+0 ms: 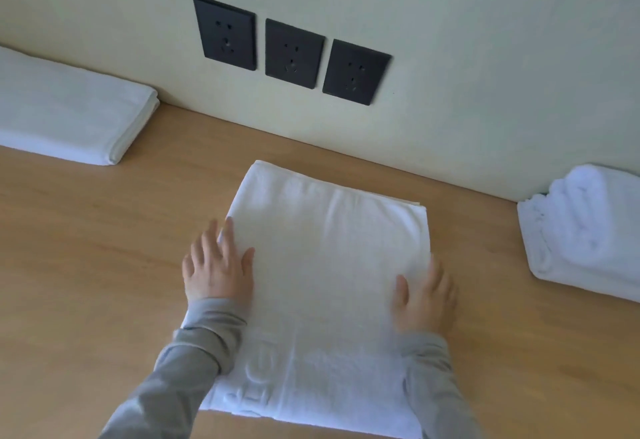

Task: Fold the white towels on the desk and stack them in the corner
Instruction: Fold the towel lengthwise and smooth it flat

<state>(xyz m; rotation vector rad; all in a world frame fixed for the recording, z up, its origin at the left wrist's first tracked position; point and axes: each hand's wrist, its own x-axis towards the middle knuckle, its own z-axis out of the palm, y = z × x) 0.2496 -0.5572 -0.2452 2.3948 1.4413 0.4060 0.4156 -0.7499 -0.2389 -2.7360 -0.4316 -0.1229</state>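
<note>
The left hand and right hand lie flat, fingers straight and spread, gripping nothing, pressing the side edges of the folded white towel between them on the bench. Well left of the fingers lies a second folded towel; well right, a rumpled towel

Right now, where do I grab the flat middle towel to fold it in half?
Pinch the middle towel at its two near corners, from your own side. It lies flat, its long side running toward the wall, so lifting the near edge should halve it. The left hand and right hand rest flat on its side edges.
</note>
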